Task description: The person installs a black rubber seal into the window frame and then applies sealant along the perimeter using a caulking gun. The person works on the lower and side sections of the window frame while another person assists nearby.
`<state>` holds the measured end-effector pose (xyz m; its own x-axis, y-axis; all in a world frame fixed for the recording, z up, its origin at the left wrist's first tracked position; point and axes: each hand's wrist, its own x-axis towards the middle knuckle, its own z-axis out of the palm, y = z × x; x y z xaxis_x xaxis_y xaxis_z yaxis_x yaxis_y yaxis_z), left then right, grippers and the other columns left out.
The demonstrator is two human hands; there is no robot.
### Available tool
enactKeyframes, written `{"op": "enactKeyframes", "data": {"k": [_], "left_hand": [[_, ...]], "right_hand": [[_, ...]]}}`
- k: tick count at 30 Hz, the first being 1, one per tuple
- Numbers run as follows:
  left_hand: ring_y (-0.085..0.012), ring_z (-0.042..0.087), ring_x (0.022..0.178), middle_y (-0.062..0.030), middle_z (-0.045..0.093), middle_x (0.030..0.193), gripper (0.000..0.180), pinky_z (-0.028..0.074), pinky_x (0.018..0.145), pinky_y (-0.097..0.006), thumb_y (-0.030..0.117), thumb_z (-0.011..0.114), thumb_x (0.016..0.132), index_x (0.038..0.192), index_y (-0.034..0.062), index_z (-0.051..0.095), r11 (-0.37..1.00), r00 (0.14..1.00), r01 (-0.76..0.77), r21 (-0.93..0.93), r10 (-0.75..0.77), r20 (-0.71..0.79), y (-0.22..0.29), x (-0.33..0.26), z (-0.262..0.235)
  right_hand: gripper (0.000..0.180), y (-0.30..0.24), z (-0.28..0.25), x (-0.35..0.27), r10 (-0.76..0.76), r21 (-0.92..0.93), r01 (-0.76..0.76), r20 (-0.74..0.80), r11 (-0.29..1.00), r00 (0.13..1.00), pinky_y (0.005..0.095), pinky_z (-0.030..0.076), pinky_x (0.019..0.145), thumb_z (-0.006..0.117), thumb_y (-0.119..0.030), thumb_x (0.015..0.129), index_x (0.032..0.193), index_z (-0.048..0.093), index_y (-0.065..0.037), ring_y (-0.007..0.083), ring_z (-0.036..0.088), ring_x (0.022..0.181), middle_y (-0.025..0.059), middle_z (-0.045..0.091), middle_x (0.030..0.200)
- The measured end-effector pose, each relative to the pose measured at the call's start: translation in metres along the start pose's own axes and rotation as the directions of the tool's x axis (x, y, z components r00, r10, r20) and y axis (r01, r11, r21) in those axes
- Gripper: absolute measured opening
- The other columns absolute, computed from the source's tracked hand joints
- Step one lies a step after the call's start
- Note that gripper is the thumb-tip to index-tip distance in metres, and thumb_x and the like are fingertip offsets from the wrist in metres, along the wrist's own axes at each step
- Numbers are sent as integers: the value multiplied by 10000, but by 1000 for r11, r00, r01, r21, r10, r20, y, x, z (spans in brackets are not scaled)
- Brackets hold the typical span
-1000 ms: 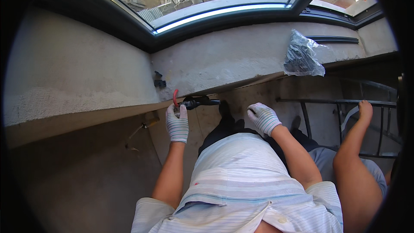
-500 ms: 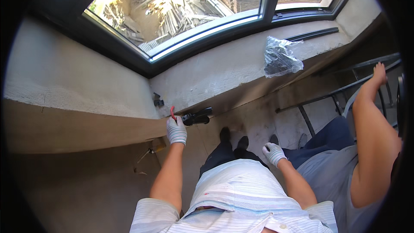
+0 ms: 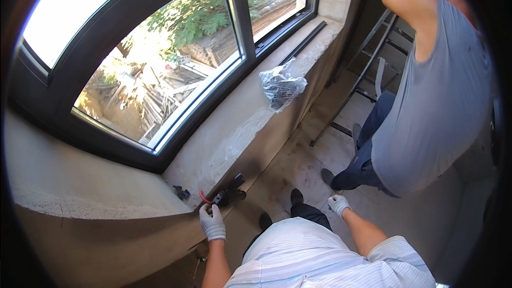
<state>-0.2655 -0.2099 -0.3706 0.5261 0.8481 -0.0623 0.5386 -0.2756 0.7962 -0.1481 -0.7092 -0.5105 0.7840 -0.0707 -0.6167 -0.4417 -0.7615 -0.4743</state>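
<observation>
concrete sill [image 3: 224, 144], plastic bag [image 3: 281, 88], perhaps pliers [image 3: 223, 196]

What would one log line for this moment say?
left hand: gloved, on black tool with red handle at sill edge | right hand: gloved, free | plastic bag on sill

Building under renovation, interior unfinished: bare plaster walls and raw sill [image 3: 229, 138], dusty concrete floor [image 3: 298, 165], new dark-framed window [image 3: 160, 74] upper left, stepladder [image 3: 368, 69] upper right, rubble outside.
</observation>
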Motion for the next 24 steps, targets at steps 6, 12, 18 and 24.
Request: {"op": "enactKeyframes", "data": {"k": [6, 12, 18, 24], "left_hand": [[-143, 601, 720, -64, 663, 833, 233, 517, 699, -314, 223, 669, 981, 1042, -2, 668, 983, 972, -97, -153, 127, 199, 19, -18, -51], [-90, 590, 717, -33, 638, 825, 166, 499, 686, -242, 161, 647, 1016, 1074, 5, 651, 779, 843, -321, -539, 494, 212, 157, -20, -105], [-175, 634, 734, -106, 663, 872, 287, 518, 666, -291, 297, 636, 1022, 1059, 13, 632, 339, 486, -800, -496, 849, -205, 301, -37, -177], [-186, 552, 735, -99, 593, 811, 819, 503, 688, -360, 737, 376, 983, 1150, -39, 579, 20, 65, -993, -112, 910, -410, 401, -75, -254]], "right_hand": [[326, -17, 54, -56, -53, 55, 53, 3, 997, 999, 362, 550, 646, 590, -297, 969, 956, 723, 1, 189, 674, 650, 119, 721, 776], [338, -40, 60, -82, -37, -10, 37, -20, 999, 999, 392, 550, 706, 596, -327, 955, 979, 743, -23, 223, 703, 738, 123, 746, 828], [389, -38, 52, -82, -145, -95, 145, 8, 985, 989, 388, 552, 766, 556, -346, 963, 1021, 740, -8, 247, 709, 789, 143, 754, 881], [414, -13, 25, -76, -125, 11, 125, 14, 992, 992, 422, 551, 835, 561, -408, 935, 1057, 755, -63, 319, 719, 892, 164, 758, 948]]}}
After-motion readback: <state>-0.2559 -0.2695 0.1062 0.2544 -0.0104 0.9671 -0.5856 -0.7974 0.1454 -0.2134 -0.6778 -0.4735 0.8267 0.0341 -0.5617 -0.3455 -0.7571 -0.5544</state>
